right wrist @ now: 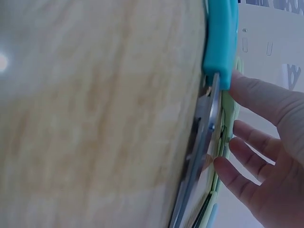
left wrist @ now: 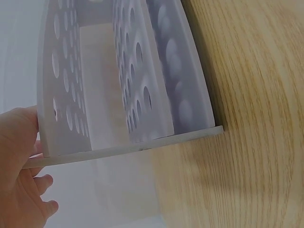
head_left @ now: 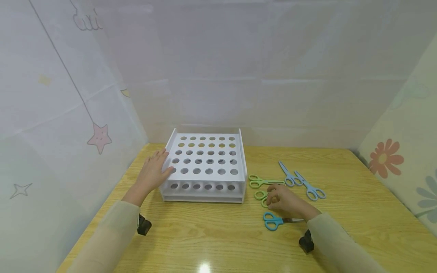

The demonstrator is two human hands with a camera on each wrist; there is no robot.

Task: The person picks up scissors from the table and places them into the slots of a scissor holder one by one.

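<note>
In the head view, a white rack with rows of round holes stands on the table. My left hand holds its left side panel; in the left wrist view the thumb is on the inner side, the fingers outside. My right hand is over a pair of green scissors, its fingertips at the handles and partly hiding them; whether they touch cannot be told. Teal scissors lie just nearer, below that hand, with a metal blade seen close in the right wrist view.
A second pair of green scissors lies beyond the right hand. Farther right are two light blue pairs of scissors, one beside the other. The wooden table meets patterned cloth walls at the back and sides.
</note>
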